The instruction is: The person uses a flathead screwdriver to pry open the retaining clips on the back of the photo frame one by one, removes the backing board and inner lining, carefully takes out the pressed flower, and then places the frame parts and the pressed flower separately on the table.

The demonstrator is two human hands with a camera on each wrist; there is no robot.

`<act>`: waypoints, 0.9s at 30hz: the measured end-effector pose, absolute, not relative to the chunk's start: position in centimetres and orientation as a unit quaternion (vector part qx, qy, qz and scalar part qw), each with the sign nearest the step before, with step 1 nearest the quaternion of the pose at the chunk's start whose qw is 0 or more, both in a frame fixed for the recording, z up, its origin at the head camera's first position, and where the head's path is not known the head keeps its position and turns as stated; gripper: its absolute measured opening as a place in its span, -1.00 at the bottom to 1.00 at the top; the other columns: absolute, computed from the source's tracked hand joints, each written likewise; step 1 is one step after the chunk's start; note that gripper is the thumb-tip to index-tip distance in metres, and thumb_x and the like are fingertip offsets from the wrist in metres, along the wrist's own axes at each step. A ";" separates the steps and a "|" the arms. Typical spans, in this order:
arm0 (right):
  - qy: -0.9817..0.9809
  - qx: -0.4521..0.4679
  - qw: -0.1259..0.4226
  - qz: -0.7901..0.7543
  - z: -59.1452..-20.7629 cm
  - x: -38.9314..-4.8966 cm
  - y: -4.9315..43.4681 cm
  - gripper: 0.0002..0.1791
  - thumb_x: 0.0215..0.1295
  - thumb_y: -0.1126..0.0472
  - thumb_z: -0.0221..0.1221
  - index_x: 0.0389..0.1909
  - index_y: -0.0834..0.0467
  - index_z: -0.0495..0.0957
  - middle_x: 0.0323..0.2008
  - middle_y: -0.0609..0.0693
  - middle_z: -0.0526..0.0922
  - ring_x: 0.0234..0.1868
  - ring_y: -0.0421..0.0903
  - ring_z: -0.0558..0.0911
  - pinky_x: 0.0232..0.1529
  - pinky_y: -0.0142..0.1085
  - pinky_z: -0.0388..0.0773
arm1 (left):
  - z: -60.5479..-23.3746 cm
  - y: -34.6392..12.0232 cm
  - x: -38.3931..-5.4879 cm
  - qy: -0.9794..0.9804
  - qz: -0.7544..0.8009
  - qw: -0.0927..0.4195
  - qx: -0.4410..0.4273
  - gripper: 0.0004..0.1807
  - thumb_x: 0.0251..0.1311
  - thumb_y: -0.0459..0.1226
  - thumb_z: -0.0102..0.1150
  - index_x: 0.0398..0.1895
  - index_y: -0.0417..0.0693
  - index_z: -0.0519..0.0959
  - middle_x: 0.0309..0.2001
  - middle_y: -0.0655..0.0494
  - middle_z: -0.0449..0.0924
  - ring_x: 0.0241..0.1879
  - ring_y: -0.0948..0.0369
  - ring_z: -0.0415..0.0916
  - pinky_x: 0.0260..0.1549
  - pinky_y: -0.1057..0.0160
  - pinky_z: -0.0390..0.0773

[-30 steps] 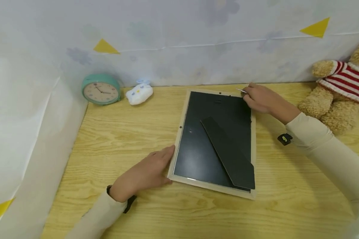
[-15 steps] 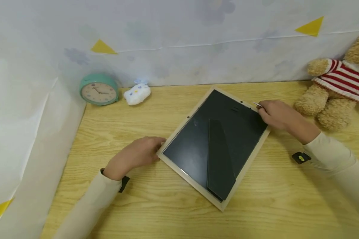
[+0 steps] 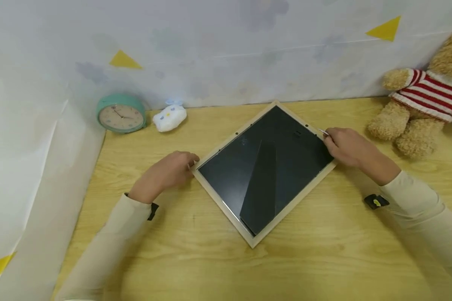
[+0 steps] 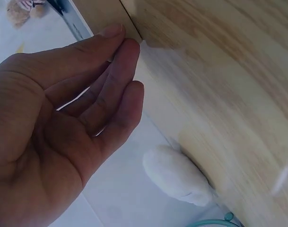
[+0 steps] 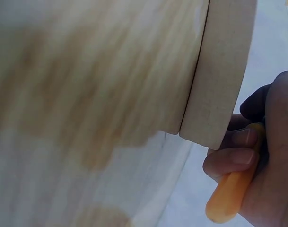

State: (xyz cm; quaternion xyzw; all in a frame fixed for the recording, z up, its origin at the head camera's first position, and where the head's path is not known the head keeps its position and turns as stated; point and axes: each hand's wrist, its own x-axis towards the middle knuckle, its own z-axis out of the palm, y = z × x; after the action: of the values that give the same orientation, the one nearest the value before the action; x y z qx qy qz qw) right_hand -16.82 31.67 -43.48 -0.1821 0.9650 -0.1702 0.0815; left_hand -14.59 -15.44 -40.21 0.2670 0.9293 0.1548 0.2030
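A picture frame lies back up on the table, turned diagonally, its pale wood rim around a black backing board. A black stand flap runs down the board. My left hand grips the frame's left corner between thumb and fingertips; the left wrist view shows these fingers curled at the rim. At the frame's right corner, my right hand holds a screwdriver by its orange handle. Its thin metal shaft sticks out over the rim, and the tip is too small to make out.
A teal alarm clock and a small white plush stand at the back left. A teddy bear in a striped sweater sits at the back right. A patterned wall covering rises behind the wooden table.
The picture frame has turned clockwise from nearly upright to diagonal. My left hand has moved up and left with its corner; my right hand has shifted right and down, still holding the screwdriver.
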 end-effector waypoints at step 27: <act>0.968 -0.129 0.133 -0.169 -43.0 -15.1 30.3 -0.49 0.61 0.07 -0.39 -0.54 0.18 0.30 -0.64 0.07 0.28 -0.67 -0.05 0.23 -0.54 -0.20 0.22 | -41.2 -15.5 -18.9 0.955 0.165 0.117 0.218 -0.64 0.30 -0.60 -0.05 0.14 -0.46 0.51 0.04 -0.35 0.56 0.04 -0.12 0.54 0.01 0.02 0.57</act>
State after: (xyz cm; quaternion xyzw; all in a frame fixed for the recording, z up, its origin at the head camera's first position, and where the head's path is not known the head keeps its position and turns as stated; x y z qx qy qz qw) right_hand -15.05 30.29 -42.97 -0.1288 0.9679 -0.1694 0.1334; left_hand -18.89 -15.46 -41.18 0.2175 0.9548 0.1651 0.1173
